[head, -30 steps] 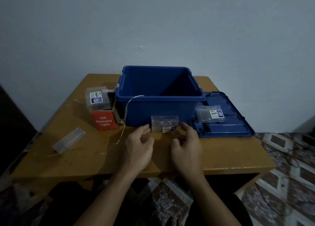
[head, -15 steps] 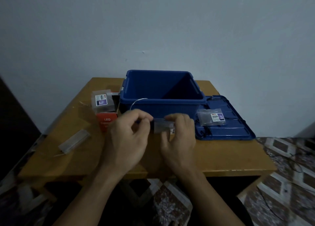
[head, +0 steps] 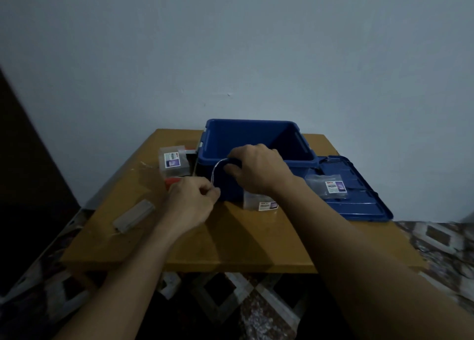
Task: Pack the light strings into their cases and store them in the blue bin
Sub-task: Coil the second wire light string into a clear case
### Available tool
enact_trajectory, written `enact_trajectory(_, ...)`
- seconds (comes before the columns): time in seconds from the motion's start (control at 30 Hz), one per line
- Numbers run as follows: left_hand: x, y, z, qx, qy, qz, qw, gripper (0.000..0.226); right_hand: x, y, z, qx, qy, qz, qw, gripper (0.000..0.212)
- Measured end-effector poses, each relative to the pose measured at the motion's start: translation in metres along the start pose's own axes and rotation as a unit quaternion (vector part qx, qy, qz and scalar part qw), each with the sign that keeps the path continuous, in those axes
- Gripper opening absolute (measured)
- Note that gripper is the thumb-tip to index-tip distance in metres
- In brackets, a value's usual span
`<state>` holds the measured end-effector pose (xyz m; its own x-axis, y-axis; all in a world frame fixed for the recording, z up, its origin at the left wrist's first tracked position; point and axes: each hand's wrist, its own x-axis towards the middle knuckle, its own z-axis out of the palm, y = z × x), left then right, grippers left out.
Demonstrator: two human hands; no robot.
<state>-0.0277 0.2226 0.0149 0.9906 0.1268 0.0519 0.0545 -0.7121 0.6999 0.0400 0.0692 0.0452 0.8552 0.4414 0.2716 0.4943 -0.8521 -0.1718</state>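
Observation:
The open blue bin [head: 256,134] stands at the back middle of the wooden table [head: 230,244]. A thin silvery light string [head: 216,169] arcs over the bin's front rim. My left hand [head: 191,201] pinches the string's lower end in front of the bin. My right hand [head: 256,170] grips the string's upper end at the bin's front rim. A clear case with a label [head: 260,203] lies on the table under my right wrist. Another clear case [head: 174,160] stands left of the bin, and a third [head: 329,187] lies on the blue lid [head: 359,203].
A red box [head: 171,181] sits under the left case, mostly hidden by my left hand. A flat clear case [head: 133,216] lies near the table's left edge. The lid lies flat to the right of the bin. A wall is right behind the table.
Both hands let go of the small clear case, which now lies on the table. They moved up to the bin's front and took hold of the light string.

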Motion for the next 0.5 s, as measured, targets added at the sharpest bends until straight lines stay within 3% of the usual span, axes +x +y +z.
enact_trajectory(0.27, -0.006, 0.007, -0.012, -0.065, 0.022, 0.041, 0.997, 0.023, 0.002, 0.004, -0.007, 0.148, 0.031, 0.038, 0.988, 0.028)
enact_trajectory(0.5, -0.024, 0.029, -0.039, -0.097, 0.060, 0.075, 0.991, 0.017, -0.004, 0.002, -0.028, 0.007, 0.114, 0.025, 0.993, 0.020)
